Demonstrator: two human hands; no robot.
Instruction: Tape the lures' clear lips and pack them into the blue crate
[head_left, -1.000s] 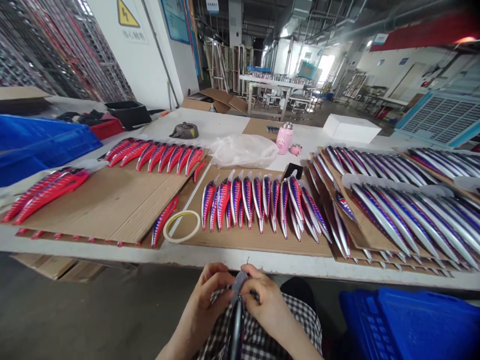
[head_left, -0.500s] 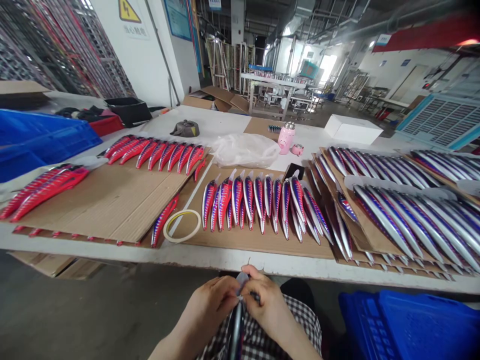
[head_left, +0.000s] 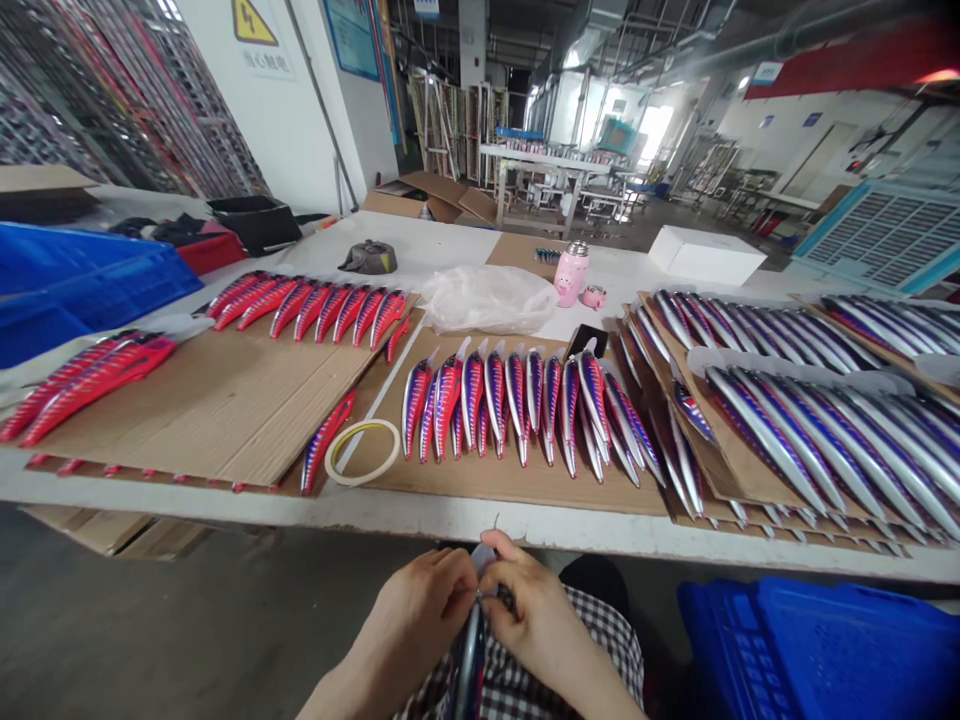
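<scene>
A dark, silvery fishing lure (head_left: 469,665) points down over my lap, its clear lip (head_left: 482,556) uppermost. My left hand (head_left: 426,605) is closed, thumb and fingers pinching the lure near the base of the lip. From the other side my right hand (head_left: 531,603) pinches the same spot, its index finger raised beside the lip. What lies right between the fingertips is too small to make out. On the table ahead, a row of red, purple and silver lures (head_left: 517,395) rests on a cardboard sheet (head_left: 480,482).
A tape roll (head_left: 364,452) lies left of the row. Red lures (head_left: 97,385) lie on stacked cardboard (head_left: 225,410) at left, silver lures (head_left: 795,430) on stacks at right. Behind are a plastic bag (head_left: 491,300) and pink bottle (head_left: 572,275). Blue crates (head_left: 840,650) stand at lower right.
The lure's body has tilted slightly to the left below my hands. Both hands keep their pinch near the lip, with only small finger movements.
</scene>
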